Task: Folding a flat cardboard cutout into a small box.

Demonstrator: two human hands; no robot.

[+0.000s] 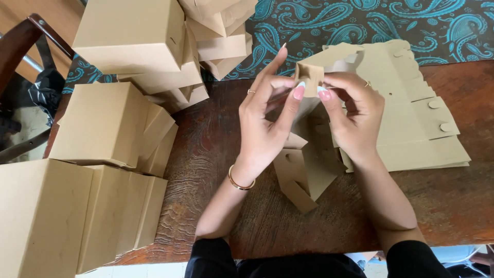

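Both hands hold one partly folded brown cardboard box blank [309, 159] above the dark wooden table [216, 154]. My left hand [265, 121] pinches a small upper flap with thumb and forefinger, its other fingers spread upward. My right hand [352, 116] grips the same flap from the right side, fingers curled. The lower panels of the blank hang down between my wrists and touch the table.
Several assembled brown boxes [103, 123] are piled along the left side and at the back left. A stack of flat box blanks [417, 123] lies at the right. A blue paisley cloth [360, 20] covers the far table part. A chair [20, 46] stands at the far left.
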